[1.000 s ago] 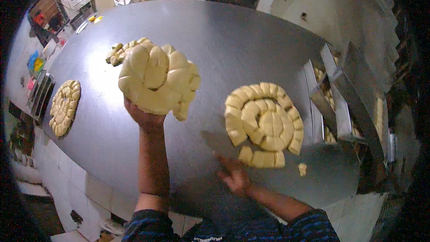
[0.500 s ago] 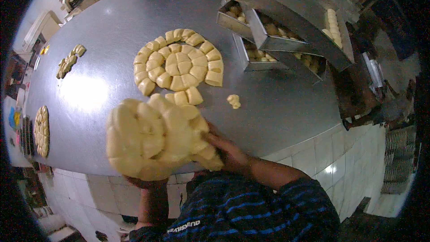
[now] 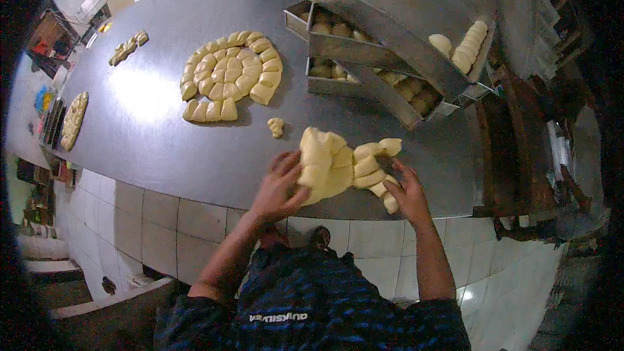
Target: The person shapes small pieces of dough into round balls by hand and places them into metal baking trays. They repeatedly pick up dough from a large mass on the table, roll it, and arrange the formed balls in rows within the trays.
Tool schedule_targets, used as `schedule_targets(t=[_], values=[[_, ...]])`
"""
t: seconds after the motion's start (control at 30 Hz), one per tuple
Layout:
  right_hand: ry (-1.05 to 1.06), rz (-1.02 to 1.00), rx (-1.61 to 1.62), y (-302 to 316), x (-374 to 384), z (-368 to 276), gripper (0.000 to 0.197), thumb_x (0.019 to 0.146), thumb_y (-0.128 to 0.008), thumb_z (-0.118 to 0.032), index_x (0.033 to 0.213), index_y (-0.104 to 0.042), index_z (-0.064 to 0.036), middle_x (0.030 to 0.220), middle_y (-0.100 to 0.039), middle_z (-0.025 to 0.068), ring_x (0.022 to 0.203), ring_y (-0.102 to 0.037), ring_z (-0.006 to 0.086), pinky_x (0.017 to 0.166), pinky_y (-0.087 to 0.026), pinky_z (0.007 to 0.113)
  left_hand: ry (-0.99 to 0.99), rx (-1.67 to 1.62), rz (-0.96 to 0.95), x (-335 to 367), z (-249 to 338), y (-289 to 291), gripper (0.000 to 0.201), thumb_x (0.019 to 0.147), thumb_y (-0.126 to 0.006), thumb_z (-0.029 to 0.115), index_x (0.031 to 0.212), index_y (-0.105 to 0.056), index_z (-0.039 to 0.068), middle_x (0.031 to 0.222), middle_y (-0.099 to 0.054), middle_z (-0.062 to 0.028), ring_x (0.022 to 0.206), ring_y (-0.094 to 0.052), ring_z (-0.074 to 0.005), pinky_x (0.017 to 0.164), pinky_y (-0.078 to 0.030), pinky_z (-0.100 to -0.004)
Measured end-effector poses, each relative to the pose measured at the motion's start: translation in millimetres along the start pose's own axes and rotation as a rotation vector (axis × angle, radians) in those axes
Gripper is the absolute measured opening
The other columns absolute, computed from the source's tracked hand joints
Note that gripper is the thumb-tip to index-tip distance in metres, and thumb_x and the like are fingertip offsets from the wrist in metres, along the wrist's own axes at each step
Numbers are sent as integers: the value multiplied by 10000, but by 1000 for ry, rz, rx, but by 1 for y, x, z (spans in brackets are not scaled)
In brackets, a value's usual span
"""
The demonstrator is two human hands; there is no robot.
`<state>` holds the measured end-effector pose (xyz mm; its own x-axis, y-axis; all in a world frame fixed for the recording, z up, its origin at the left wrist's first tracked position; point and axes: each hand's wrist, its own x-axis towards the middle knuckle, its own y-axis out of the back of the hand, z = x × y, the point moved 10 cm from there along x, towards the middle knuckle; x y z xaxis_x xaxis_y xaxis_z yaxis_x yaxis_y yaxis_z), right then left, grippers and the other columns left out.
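A pale yellow piece of dough (image 3: 327,162), scored into lumps, is at the table's front edge between my hands. It has a broad left part and a narrower right end that splits into two strips. My left hand (image 3: 279,188) is at its left edge, with some fingertips hidden by the dough. At the right end, my right hand (image 3: 409,194) has thumb and fingers around the strips. A small dough scrap (image 3: 275,127) lies beyond my left hand. Farther back is a large round of dough lumps (image 3: 231,71) in rings, with a short row of lumps (image 3: 211,111) at its near side.
Stacked metal pans (image 3: 364,58) holding dough balls stand at the back right. A dough roll (image 3: 469,47) lies in the topmost one. Toward the left of the metal table (image 3: 195,162) are a flat dough oval (image 3: 75,120) and a dough strip (image 3: 129,48).
The held dough has moved right and down toward the tabletop. My left hand has come out from under it to its left edge. The view has shifted too.
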<state>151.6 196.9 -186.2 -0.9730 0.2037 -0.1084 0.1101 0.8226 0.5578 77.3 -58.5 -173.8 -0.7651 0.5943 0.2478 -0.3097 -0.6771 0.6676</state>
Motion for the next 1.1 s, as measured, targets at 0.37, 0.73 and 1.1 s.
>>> schedule_targets(t=[0.37, 0.73, 1.1], values=[[107, 108, -329, 16, -46, -17, 701, 696, -726, -204, 1273, -354, -62, 1154, -417, 168, 1068, -434, 323, 897, -403, 416, 370, -726, 159, 26, -70, 60, 511, 760, -509, 232, 1243, -456, 73, 1276, -424, -83, 1128, -405, -241, 929, -337, -363], [31, 357, -430, 9, -69, -13, 527, 737, -662, -99, 1224, -463, -92, 1195, -423, 147, 1091, -428, 306, 931, -367, 410, 219, -9, 480, 38, -108, 146, 258, 727, -565, -70, 966, -609, 15, 1008, -566, -124, 926, -567, -249, 732, -500, -285], [-229, 492, 320, 96, -104, 69, 257, 843, -532, -95, 1091, -571, -42, 1052, -580, 77, 962, -545, 204, 822, -441, 292, 125, 581, 548, -8, -86, 190, 251, 823, -581, 111, 1073, -587, 87, 1137, -518, -145, 989, -500, -287, 848, -406, -383]])
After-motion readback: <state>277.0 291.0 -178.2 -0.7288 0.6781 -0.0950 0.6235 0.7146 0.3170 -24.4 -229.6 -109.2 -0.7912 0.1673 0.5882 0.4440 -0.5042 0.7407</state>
